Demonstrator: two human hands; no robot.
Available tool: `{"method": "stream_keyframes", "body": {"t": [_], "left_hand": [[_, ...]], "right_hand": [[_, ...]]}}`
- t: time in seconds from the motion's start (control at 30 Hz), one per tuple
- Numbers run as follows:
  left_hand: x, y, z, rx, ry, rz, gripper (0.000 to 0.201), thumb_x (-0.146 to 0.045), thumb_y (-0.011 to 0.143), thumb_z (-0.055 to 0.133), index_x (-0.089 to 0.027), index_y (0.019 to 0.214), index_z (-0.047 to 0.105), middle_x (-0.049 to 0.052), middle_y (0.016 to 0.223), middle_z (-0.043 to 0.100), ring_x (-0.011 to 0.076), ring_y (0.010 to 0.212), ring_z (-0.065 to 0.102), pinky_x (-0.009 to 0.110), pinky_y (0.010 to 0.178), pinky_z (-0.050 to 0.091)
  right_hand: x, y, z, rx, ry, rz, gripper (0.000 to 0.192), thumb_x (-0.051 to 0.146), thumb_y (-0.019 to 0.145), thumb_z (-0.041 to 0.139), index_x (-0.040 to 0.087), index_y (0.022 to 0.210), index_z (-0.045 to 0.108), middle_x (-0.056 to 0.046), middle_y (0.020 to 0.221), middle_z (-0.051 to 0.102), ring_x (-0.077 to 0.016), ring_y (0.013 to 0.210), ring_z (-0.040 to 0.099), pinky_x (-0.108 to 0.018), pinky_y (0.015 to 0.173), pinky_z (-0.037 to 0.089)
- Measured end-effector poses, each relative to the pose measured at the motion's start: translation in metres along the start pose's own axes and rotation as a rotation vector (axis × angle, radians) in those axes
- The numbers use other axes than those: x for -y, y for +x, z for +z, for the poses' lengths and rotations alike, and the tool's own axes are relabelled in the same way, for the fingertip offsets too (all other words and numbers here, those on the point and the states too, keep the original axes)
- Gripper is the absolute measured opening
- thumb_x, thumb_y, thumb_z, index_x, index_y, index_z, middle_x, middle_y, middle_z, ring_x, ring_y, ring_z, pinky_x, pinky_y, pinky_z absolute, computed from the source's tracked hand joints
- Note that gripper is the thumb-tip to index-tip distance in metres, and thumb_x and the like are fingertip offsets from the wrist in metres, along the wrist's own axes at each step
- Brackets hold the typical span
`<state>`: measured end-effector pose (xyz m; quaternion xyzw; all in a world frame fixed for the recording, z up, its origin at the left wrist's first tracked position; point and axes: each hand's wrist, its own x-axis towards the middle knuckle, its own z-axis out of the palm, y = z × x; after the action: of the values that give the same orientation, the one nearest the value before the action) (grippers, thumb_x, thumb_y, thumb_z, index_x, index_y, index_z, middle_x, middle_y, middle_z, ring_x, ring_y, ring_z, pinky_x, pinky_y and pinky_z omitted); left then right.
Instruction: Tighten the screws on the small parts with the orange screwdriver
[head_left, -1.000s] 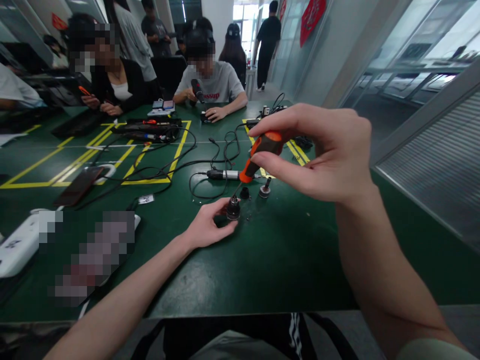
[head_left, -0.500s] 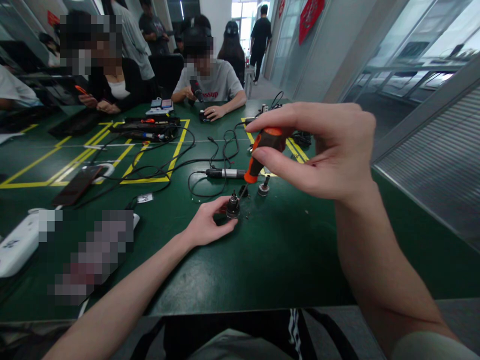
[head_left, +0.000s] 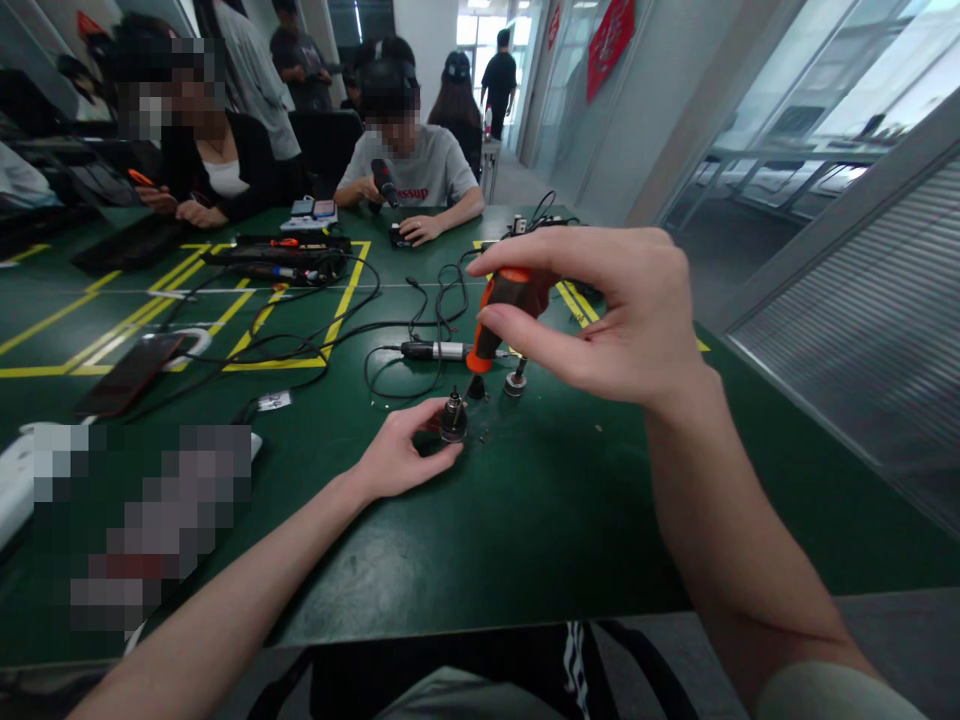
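Observation:
My left hand (head_left: 401,452) pinches a small dark, round metal part (head_left: 453,422) with a thin shaft standing up from its top, held at the table surface. Above it, my right hand (head_left: 622,315) grips an orange-and-black screwdriver (head_left: 491,318) by the handle, thumb below and index finger over its end. The blade slants down to the round part; whether the tip sits in a screw is too small to tell. Just beyond stand a similar metal part (head_left: 515,380) and a small black piece (head_left: 477,387). Tiny bits (head_left: 483,438) lie beside the held part.
Behind the parts lies a black-and-silver pen-shaped tool (head_left: 435,350) with a looping cable. Left are a phone (head_left: 131,375), a white power strip (head_left: 30,475) and an open black case (head_left: 277,262). Across the green table (head_left: 540,530) a person (head_left: 405,165) handles a dark tool.
The whole view has shifted slightly. My right hand has brought the screwdriver a little closer over the round part, and its blade leans less. My left hand keeps its pinch.

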<state>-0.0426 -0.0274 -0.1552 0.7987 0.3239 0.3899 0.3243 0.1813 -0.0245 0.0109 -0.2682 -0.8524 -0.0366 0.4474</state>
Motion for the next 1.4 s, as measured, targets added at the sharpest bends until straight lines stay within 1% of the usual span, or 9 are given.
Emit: {"method": "stream_keyframes", "body": {"t": [0.1,0.2,0.37,0.63,0.8,0.97,1.17,1.27,1.4], "left_hand": [[0.000,0.000,-0.001,0.002,0.001,-0.006,0.040,-0.024,0.087,0.072,-0.015,0.125,0.066,0.008,0.105,0.081,0.0208,0.090,0.078,0.034,0.087,0.065],[0.001,-0.001,-0.001,0.008,0.006,-0.011,0.039,-0.024,0.087,0.072,-0.015,0.125,0.066,0.007,0.104,0.081,0.0206,0.089,0.078,0.034,0.087,0.065],[0.002,-0.001,0.000,0.000,0.001,0.011,0.039,-0.022,0.086,0.072,-0.014,0.125,0.066,0.007,0.102,0.080,0.0193,0.088,0.077,0.032,0.086,0.064],[0.002,-0.001,0.000,-0.007,0.000,0.027,0.040,-0.021,0.087,0.072,-0.014,0.126,0.066,0.007,0.103,0.080,0.0192,0.088,0.077,0.031,0.085,0.064],[0.002,-0.001,0.000,-0.009,0.004,0.029,0.040,-0.020,0.086,0.072,-0.013,0.125,0.066,0.007,0.103,0.080,0.0195,0.088,0.077,0.031,0.085,0.064],[0.000,0.000,0.000,-0.012,0.012,0.025,0.039,-0.021,0.087,0.072,-0.013,0.124,0.067,0.007,0.101,0.081,0.0194,0.087,0.078,0.031,0.085,0.064],[0.002,-0.001,0.000,-0.009,0.006,0.048,0.039,-0.020,0.087,0.072,-0.013,0.125,0.066,0.007,0.103,0.080,0.0186,0.088,0.078,0.030,0.084,0.064],[0.002,-0.001,0.000,-0.005,0.013,0.053,0.035,-0.019,0.088,0.072,-0.014,0.122,0.068,0.006,0.102,0.080,0.0179,0.086,0.077,0.029,0.083,0.064],[0.001,-0.001,-0.001,-0.005,0.033,0.048,0.030,-0.019,0.087,0.072,-0.014,0.117,0.070,0.006,0.101,0.080,0.0175,0.085,0.076,0.030,0.083,0.064]], "right_hand": [[-0.002,0.000,0.002,0.027,0.001,-0.006,0.016,0.030,0.096,0.067,0.022,0.107,0.075,0.000,0.097,0.079,-0.0182,0.086,0.077,-0.031,0.083,0.063],[-0.001,0.000,0.001,0.038,-0.001,-0.033,0.016,0.028,0.097,0.066,0.020,0.108,0.074,-0.002,0.096,0.079,-0.0183,0.087,0.077,-0.032,0.087,0.062],[0.002,0.000,-0.001,0.045,-0.035,-0.088,0.017,0.025,0.100,0.063,0.019,0.112,0.073,-0.002,0.093,0.079,-0.0181,0.083,0.077,-0.032,0.082,0.063],[0.006,-0.001,-0.002,0.064,-0.080,-0.130,0.019,0.025,0.102,0.060,0.020,0.117,0.070,-0.001,0.095,0.078,-0.0186,0.086,0.076,-0.032,0.079,0.062],[0.005,-0.001,-0.002,0.069,-0.088,-0.126,0.020,0.025,0.103,0.059,0.021,0.120,0.070,-0.003,0.099,0.078,-0.0203,0.091,0.076,-0.034,0.082,0.062],[0.005,-0.001,-0.003,0.088,-0.063,-0.132,0.021,0.023,0.104,0.058,0.021,0.121,0.069,-0.003,0.101,0.078,-0.0206,0.093,0.076,-0.035,0.082,0.061],[0.009,0.000,-0.003,0.125,-0.009,-0.134,0.024,0.022,0.104,0.055,0.022,0.124,0.069,-0.002,0.106,0.076,-0.0225,0.102,0.075,-0.037,0.088,0.060],[0.012,0.000,-0.001,0.128,0.021,-0.119,0.027,0.019,0.103,0.054,0.020,0.125,0.068,-0.003,0.106,0.075,-0.0219,0.100,0.075,-0.036,0.088,0.060],[0.016,-0.001,0.001,0.150,0.051,-0.106,0.031,0.019,0.105,0.049,0.022,0.131,0.065,-0.002,0.107,0.073,-0.0202,0.099,0.074,-0.035,0.085,0.061]]}}
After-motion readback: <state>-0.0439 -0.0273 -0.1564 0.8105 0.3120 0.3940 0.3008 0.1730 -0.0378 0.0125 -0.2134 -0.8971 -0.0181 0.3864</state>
